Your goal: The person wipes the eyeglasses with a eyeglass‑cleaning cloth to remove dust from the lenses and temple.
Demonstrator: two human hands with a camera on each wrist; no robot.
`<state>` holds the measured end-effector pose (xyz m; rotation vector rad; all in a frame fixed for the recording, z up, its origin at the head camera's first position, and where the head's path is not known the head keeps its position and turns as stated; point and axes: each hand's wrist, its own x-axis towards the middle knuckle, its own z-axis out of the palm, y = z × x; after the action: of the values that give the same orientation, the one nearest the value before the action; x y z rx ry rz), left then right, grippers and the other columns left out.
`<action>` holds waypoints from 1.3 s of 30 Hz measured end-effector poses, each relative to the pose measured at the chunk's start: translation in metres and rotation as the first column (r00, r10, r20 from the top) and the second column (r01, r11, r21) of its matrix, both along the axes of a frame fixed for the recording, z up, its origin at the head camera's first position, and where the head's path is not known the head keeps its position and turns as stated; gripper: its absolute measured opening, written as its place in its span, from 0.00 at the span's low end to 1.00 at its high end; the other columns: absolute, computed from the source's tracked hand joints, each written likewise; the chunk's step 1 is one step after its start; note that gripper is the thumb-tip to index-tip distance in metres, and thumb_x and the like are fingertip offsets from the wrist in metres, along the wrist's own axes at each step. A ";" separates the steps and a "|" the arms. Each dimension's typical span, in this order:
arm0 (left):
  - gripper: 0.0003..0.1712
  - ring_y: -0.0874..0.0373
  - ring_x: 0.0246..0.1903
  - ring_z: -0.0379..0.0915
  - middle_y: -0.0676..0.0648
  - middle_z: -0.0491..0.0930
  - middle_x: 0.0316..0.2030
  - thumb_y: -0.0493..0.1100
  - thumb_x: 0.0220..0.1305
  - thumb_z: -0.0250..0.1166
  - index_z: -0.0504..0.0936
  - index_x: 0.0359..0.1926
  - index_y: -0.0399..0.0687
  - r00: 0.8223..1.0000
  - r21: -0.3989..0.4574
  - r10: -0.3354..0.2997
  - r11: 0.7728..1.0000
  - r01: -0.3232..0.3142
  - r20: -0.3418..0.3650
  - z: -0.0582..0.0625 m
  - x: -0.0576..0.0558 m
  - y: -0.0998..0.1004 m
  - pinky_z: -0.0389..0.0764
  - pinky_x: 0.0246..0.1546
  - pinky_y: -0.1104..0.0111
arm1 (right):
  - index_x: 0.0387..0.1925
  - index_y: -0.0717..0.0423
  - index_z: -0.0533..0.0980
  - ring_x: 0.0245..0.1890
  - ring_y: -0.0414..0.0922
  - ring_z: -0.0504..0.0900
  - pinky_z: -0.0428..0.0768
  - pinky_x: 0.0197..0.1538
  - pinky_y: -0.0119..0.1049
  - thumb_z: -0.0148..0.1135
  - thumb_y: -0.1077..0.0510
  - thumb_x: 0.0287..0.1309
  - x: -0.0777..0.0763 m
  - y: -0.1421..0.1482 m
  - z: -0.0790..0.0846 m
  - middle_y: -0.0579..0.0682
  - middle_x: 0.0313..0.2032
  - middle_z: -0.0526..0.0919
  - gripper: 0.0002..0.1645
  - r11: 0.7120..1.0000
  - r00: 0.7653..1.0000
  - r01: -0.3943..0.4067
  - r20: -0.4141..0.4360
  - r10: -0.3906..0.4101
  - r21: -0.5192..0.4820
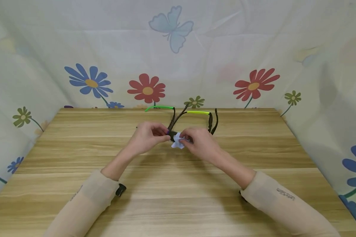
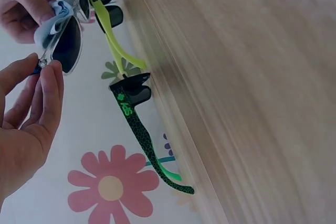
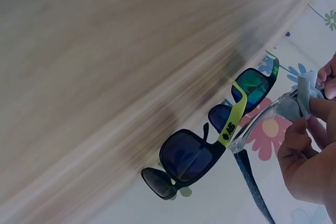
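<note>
Clear-framed sunglasses with dark lenses are held up between both hands over the table. My left hand pinches their frame near one hinge, thumb on one side and fingers on the other. In my right hand, a crumpled light blue cloth is pinched between thumb and fingers. The left wrist view shows this cloth folded over the frame beside a dark lens. A dark patterned temple of the same glasses extends down in the right wrist view.
Behind the hands, black sunglasses with yellow temples and black-and-green sunglasses stand towards the back of the wooden table. A white flowered curtain hangs behind the table and along its sides.
</note>
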<state>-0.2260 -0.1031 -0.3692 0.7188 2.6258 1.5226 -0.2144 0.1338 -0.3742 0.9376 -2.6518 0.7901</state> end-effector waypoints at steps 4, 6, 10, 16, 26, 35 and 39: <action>0.05 0.56 0.34 0.83 0.50 0.86 0.33 0.37 0.65 0.73 0.88 0.41 0.40 1.000 0.010 -0.023 1.000 0.023 -0.014 0.003 0.003 0.004 0.84 0.38 0.62 | 0.39 0.59 0.87 0.28 0.38 0.79 0.78 0.30 0.31 0.71 0.60 0.64 -0.001 -0.003 -0.001 0.47 0.33 0.85 0.05 0.999 0.999 -0.034 -0.037 0.034 0.001; 0.05 0.56 0.34 0.83 0.49 0.86 0.33 0.36 0.65 0.73 0.87 0.40 0.40 1.000 0.018 -0.026 0.999 0.026 -0.016 0.004 0.005 0.006 0.84 0.38 0.63 | 0.39 0.60 0.87 0.28 0.39 0.80 0.78 0.30 0.31 0.71 0.61 0.64 -0.002 -0.003 -0.002 0.48 0.33 0.85 0.05 0.999 0.998 -0.048 -0.046 0.048 -0.003; 0.05 0.57 0.33 0.83 0.50 0.85 0.33 0.36 0.64 0.73 0.87 0.41 0.40 0.999 0.023 -0.032 0.999 0.033 -0.027 0.003 0.007 0.009 0.84 0.37 0.64 | 0.40 0.61 0.88 0.30 0.41 0.82 0.80 0.32 0.32 0.70 0.63 0.65 -0.003 -0.005 -0.003 0.50 0.34 0.84 0.05 0.997 0.996 -0.075 -0.047 0.074 -0.014; 0.05 0.58 0.34 0.83 0.50 0.86 0.33 0.35 0.65 0.73 0.87 0.41 0.40 0.997 0.030 -0.056 0.998 0.057 -0.048 0.002 0.009 0.014 0.84 0.37 0.65 | 0.40 0.61 0.86 0.31 0.42 0.83 0.82 0.34 0.34 0.70 0.63 0.65 -0.003 -0.007 -0.002 0.51 0.34 0.85 0.04 0.995 0.996 -0.082 -0.044 0.080 -0.049; 0.05 0.58 0.33 0.83 0.49 0.85 0.33 0.33 0.65 0.72 0.87 0.41 0.39 0.995 0.017 -0.072 0.997 0.074 -0.071 0.002 0.010 0.018 0.84 0.35 0.66 | 0.37 0.63 0.86 0.29 0.42 0.82 0.81 0.32 0.33 0.70 0.64 0.64 -0.006 -0.005 0.000 0.51 0.31 0.83 0.04 0.998 0.998 -0.046 -0.043 0.044 -0.034; 0.05 0.57 0.33 0.81 0.48 0.84 0.33 0.34 0.66 0.71 0.85 0.41 0.38 0.995 0.012 -0.063 0.998 0.064 -0.075 0.001 0.010 0.019 0.83 0.34 0.66 | 0.38 0.63 0.87 0.31 0.44 0.83 0.82 0.33 0.34 0.72 0.66 0.61 -0.009 -0.002 0.001 0.52 0.32 0.84 0.04 1.000 0.999 -0.014 -0.033 0.014 0.015; 0.05 0.57 0.33 0.80 0.48 0.84 0.33 0.34 0.66 0.71 0.85 0.41 0.38 0.993 0.003 -0.074 0.997 0.074 -0.093 -0.001 0.010 0.019 0.82 0.34 0.66 | 0.38 0.62 0.87 0.33 0.45 0.84 0.82 0.34 0.35 0.71 0.67 0.60 -0.008 -0.002 0.002 0.52 0.33 0.84 0.04 0.999 0.999 -0.024 -0.026 0.025 0.036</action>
<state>-0.2165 -0.0842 -0.3697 0.8981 2.6274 1.5140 -0.2223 0.1323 -0.3721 0.9839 -2.6449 0.7319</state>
